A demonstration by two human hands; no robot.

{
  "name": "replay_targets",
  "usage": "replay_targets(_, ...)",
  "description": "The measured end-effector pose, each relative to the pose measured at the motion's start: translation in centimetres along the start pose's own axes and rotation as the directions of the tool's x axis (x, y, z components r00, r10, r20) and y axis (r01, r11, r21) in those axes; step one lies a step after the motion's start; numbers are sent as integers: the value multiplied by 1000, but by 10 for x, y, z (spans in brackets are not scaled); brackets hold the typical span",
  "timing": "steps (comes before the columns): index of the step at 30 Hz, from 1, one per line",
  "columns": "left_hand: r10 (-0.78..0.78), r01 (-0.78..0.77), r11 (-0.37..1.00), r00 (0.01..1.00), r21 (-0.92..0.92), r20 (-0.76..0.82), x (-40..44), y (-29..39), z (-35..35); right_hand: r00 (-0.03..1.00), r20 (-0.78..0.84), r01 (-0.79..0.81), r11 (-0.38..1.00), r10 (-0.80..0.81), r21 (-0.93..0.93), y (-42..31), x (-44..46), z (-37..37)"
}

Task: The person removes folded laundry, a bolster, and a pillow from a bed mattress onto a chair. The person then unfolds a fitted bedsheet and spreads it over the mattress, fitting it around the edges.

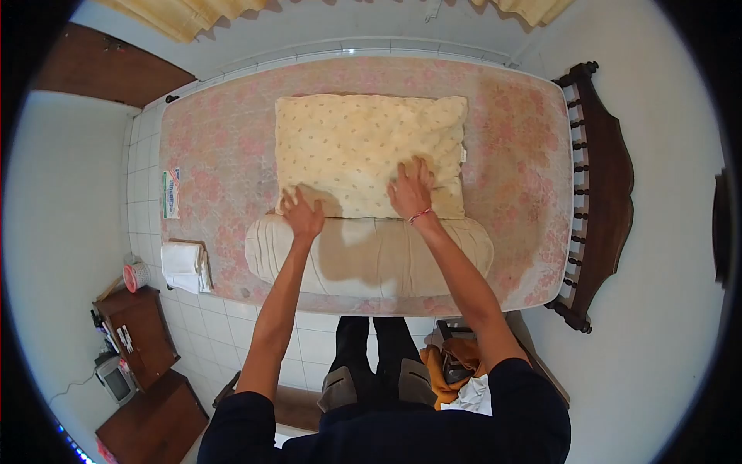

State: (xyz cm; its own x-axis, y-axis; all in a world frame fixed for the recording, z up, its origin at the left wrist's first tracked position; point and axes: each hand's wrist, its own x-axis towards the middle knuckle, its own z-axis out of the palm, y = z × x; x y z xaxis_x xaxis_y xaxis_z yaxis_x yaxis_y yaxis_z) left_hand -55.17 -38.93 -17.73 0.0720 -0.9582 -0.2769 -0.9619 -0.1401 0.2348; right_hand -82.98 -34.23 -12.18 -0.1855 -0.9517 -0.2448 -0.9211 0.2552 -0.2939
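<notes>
A pale yellow pillow (348,139) with a small printed pattern lies flat on the bed. Along its near edge rests a cream bolster (371,259) with a gathered cover. My left hand (303,213) is at the pillow's near left corner, fingers spread, over the seam between pillow and bolster. Farther right, my right hand (413,189) lies on the pillow's lower right part with its fingers apart, and a thin red-and-white bracelet circles that wrist. Neither hand grips anything. Both pillow and bolster sit on a pink floral mattress (518,155).
Folded white cloths (183,267) and a printed packet (171,193) lie at the mattress's left edge. A dark wooden headboard (607,178) stands at the right. Brown cabinets (137,332) are at the lower left. Beside my legs, an orange-brown bag (456,363) sits near the bed.
</notes>
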Motion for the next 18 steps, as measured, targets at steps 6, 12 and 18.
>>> replay_targets(6,699,-705,704,710,-87,-86,38,60,4,912,-277,339,936,-303,92,-13,46,28)
replay_targets(12,76,-160,913,970,375,229,121,-83,48,697,271,-613,748,663,-254,150,51,17)
replay_targets(18,363,-396,918,859,-20,-360,80,-34,2,888,-441,-96,990,131,100,119,45,35)
